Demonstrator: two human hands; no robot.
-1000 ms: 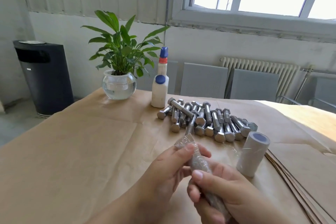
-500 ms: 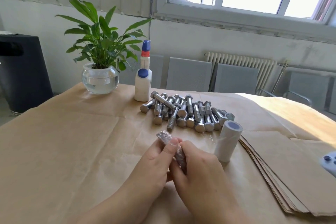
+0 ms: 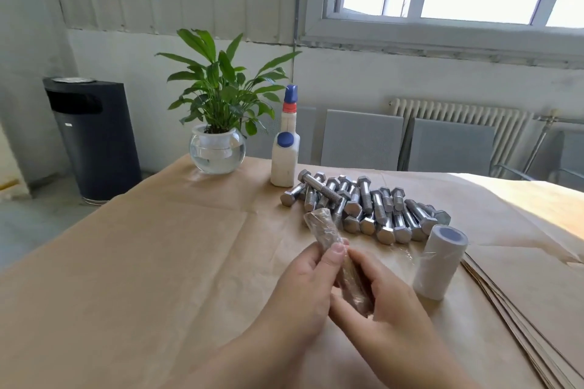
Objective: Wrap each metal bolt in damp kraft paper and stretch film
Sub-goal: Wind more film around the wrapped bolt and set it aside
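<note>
Holding the wrapped bolt [image 3: 338, 259] above the near bench [image 3: 142, 262] with my left hand [image 3: 303, 287] and right hand [image 3: 379, 303] both grasping it, I should press the film flat and snug.

Bolts [image 3: 369, 210] lie between the bottle [image 3: 285, 158] and the film roll [image 3: 439, 265].

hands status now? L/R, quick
Left hand: thumb and fingers pinching the wrapped bolt.
Right hand: fingers curled round the same bolt's lower end.
</note>
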